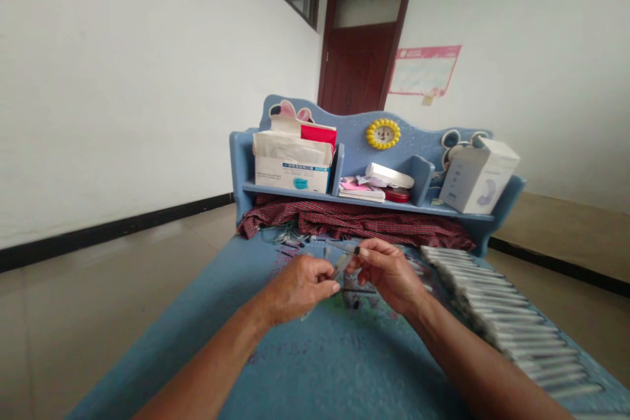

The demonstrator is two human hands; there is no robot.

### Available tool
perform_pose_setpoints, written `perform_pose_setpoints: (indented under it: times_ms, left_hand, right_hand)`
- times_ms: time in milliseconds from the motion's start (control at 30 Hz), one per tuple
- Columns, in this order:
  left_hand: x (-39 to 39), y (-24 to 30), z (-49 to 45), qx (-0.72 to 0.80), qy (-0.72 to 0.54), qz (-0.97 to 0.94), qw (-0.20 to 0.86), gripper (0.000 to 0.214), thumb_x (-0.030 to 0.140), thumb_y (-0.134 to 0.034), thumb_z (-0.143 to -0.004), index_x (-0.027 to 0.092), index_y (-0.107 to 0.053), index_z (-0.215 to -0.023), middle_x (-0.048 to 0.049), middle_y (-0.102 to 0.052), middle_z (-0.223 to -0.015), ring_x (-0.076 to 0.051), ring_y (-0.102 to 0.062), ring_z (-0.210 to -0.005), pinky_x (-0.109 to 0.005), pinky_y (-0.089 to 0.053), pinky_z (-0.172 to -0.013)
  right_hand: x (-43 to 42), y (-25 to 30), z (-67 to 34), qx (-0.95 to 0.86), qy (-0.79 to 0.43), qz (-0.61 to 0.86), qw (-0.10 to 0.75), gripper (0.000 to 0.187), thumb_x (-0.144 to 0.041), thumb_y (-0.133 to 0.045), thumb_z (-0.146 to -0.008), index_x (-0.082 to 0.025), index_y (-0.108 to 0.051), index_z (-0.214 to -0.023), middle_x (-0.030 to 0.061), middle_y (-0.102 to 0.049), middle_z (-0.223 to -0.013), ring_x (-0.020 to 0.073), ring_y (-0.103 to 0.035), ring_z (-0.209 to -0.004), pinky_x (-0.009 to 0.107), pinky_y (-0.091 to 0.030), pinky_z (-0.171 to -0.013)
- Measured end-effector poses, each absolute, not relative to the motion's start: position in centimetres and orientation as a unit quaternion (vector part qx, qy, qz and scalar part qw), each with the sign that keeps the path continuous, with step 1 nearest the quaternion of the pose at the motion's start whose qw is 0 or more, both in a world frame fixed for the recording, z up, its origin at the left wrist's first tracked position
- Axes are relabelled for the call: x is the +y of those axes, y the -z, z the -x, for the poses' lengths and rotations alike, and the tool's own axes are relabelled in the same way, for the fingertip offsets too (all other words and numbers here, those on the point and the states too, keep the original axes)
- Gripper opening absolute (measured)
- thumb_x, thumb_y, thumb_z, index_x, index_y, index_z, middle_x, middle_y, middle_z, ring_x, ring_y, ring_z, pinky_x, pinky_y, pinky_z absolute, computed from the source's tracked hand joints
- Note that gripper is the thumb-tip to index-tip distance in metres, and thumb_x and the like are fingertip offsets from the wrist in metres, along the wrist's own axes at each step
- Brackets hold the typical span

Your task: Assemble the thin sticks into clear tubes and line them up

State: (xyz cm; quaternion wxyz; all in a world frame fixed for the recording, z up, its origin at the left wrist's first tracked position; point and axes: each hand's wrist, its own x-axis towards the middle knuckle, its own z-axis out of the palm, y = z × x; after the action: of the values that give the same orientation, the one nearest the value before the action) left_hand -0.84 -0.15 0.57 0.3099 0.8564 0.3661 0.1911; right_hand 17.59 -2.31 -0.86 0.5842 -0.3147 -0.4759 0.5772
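Both of my hands meet over the middle of a blue desk. My left hand pinches the lower end of a thin grey pen-like tube. My right hand pinches the tube's upper end, where a dark tip shows. The tube slants up to the right between the two hands. A few small loose parts lie on the desk under the hands. A long row of several similar grey tubes lies side by side along the right of the desk.
A red checked cloth is bunched at the desk's far end under a blue shelf. The shelf bears a white box, books, and a white carton. A yellow clock hangs above. A brown door stands behind.
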Motion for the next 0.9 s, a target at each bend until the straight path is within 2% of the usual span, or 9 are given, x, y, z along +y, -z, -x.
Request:
perform_pose_setpoints:
  times_ms: [433, 900]
  left_hand:
    - [-0.5, -1.0, 0.6, 0.364, -0.188, -0.855, 0.319, 0.020, 0.029, -0.048, -0.071, 0.015, -0.048, -0.058, 0.0051, -0.034, -0.054, -0.009, -0.036, -0.053, -0.021, -0.024, -0.048]
    - [-0.5, -1.0, 0.8, 0.338, -0.182, -0.853, 0.353, 0.020, 0.030, -0.048, -0.073, 0.014, -0.052, -0.060, 0.0047, -0.043, -0.053, -0.009, -0.040, -0.052, -0.020, -0.027, -0.049]
  right_hand:
    - [-2.4, 1.5, -17.4, -0.454, -0.586, 0.304, 0.598, 0.021, -0.029, -0.068, -0.067, -0.018, -0.054, -0.078, 0.0009, -0.063, -0.060, 0.0146, -0.061, -0.057, 0.020, -0.040, -0.044]
    - [-2.7, 2.0, -17.2, -0.452, -0.600, 0.280, 0.597, 0.016, -0.026, -0.066, -0.070, -0.017, -0.056, -0.079, 0.0023, -0.065, -0.060, 0.0154, -0.061, -0.055, 0.020, -0.041, -0.044]
